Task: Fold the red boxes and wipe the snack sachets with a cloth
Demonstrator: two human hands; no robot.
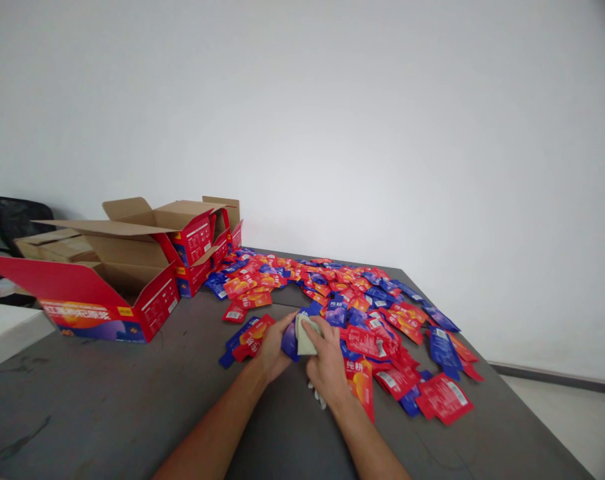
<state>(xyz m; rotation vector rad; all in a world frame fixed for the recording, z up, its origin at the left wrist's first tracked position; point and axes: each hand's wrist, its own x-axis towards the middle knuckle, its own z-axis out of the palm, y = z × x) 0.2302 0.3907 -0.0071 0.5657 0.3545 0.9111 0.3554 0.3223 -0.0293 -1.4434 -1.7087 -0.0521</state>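
Note:
My left hand [275,349] grips a blue pouch [289,341] by its left side, above the grey table. Against the front of that pouch my right hand [327,360] presses a folded pale cloth [306,339], its fingers closed on the cloth. Most of the pouch is hidden behind the cloth and fingers. Just left of my left hand lie a red pouch [252,339] and another blue pouch. Under my right wrist a small whitish item [320,399] shows in part; I cannot make out what it is. An orange-red pouch [361,387] lies right of that wrist.
Many red and blue pouches [382,320] are spread over the table [132,407] ahead and to the right. Open red cardboard boxes [155,303] stand along the left side. A black chair [19,213] is behind them, and a white wall [382,133] rises behind the table.

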